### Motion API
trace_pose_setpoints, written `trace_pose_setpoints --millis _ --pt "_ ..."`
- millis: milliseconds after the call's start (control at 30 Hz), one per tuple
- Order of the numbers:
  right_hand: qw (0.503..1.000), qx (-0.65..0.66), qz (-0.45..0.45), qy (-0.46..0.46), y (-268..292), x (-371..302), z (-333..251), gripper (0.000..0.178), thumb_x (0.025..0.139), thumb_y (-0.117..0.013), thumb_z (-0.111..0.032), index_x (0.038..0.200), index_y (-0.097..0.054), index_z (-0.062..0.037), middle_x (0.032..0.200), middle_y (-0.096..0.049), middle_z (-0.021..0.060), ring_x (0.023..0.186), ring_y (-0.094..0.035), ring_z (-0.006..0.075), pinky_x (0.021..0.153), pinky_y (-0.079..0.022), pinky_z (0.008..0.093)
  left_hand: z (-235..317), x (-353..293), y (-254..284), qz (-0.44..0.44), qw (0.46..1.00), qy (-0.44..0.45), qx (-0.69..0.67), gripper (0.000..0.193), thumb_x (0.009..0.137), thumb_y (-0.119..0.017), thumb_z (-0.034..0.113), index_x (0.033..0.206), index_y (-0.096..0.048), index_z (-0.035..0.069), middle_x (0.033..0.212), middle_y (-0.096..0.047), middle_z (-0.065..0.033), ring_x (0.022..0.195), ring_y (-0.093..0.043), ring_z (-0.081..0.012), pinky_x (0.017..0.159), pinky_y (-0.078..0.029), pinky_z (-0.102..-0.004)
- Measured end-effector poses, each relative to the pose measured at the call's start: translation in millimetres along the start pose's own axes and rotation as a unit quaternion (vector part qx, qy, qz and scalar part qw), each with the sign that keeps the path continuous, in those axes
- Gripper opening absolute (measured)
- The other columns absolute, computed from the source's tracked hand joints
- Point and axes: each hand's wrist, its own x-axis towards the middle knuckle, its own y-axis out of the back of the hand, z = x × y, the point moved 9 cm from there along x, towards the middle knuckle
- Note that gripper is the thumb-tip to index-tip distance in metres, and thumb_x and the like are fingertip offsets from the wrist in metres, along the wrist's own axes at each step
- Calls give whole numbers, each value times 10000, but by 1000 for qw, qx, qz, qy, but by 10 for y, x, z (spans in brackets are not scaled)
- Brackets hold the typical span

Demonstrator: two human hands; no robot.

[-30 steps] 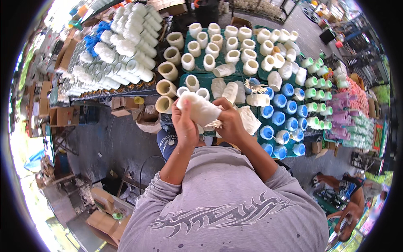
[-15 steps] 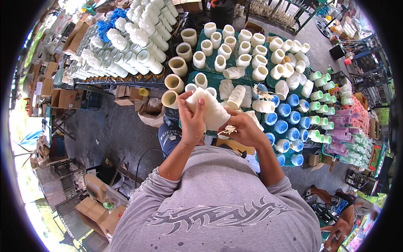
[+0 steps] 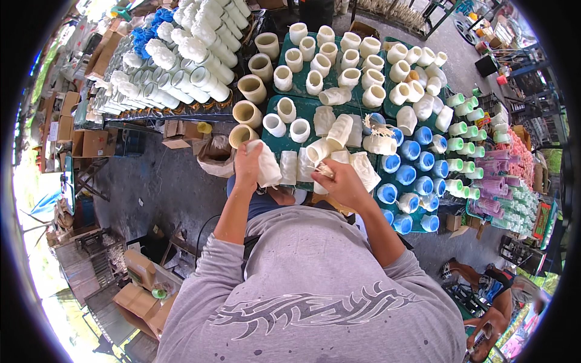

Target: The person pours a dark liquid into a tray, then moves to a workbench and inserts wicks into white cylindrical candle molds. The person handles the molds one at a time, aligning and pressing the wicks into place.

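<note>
My left hand, at eleven o'clock, clamped wax; my right hand, at one, pinched strands. Probably wicking, I next needed one strand freed.

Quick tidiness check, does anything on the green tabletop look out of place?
One cream, waxy-looking cylinder lies sideways in front of upright, hollow cream cylinders, breaking their pattern. Frayed off-white strings sprawl messily beside round blue cups.
</note>
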Motion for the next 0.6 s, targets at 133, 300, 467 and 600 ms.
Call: trace_pose_setpoints --millis 133,300,467,600 --pt "999 18 -2 -51 129 -98 175 319 1016 -726 -295 1062 -680 17 841 -711 181 741 -668 258 709 -519 392 -341 424 -57 8 933 -107 343 590 947 -775 339 1383 -583 -8 1228 -709 -252 1160 -687 -390 984 -539 -471" --pt "997 48 4 -61 101 -162 309 330 1014 -732 -317 1051 -676 6 829 -705 153 733 -642 254 715 -514 388 -516 666 -402 -27 848 -76 524 776 927 -779 373 1442 -427 -89 1291 -648 -365 1218 -641 -514 1063 -499 -531" --pt "994 33 86 -58 111 -285 503 309 1060 -673 -294 1121 -616 3 931 -662 84 807 -581 163 730 -482 345 -452 547 -431 49 861 -156 482 725 931 -739 305 1448 -414 -86 1406 -539 -357 1321 -537 -501 1149 -428 -519" --pt "981 150 107 -63 92 -319 722 264 1115 -583 -254 1148 -555 7 971 -589 21 799 -517 125 712 -451 312 -431 543 -407 42 873 -193 447 727 932 -727 277 1478 -403 -76 1440 -508 -326 1359 -494 -475 1175 -396 -515"
